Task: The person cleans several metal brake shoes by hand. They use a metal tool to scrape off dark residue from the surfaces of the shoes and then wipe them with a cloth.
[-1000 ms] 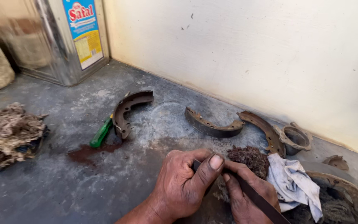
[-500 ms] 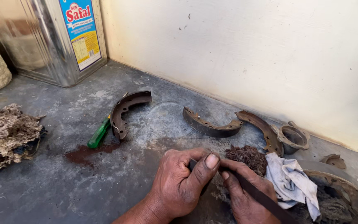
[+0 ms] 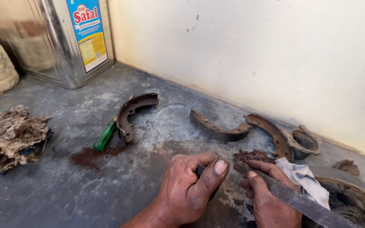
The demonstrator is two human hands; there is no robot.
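- The long flat metal file (image 3: 300, 202) lies low over the grey floor (image 3: 64, 185) at the bottom right, its long axis slanting from near the hands down toward the lower right corner.
- The right hand (image 3: 271, 198) is curled around the file's upper stretch, fingers wrapped over the blade, grasping it.
- The left hand (image 3: 189, 185) is clenched on a small dark piece (image 3: 200, 169), thumb pressed over its top; what that piece is I cannot tell.
- Just beyond the right hand sit a brown wad of fibre (image 3: 252, 156) and a grey-white rag (image 3: 305, 179).
- Three rusty brake shoes lie further out: one (image 3: 132, 113) beside a green-handled screwdriver (image 3: 105, 136), one (image 3: 217, 128) in the middle, one (image 3: 273, 134) touching a round metal ring (image 3: 304, 142).
- A tin can (image 3: 60, 38) stands by the wall.
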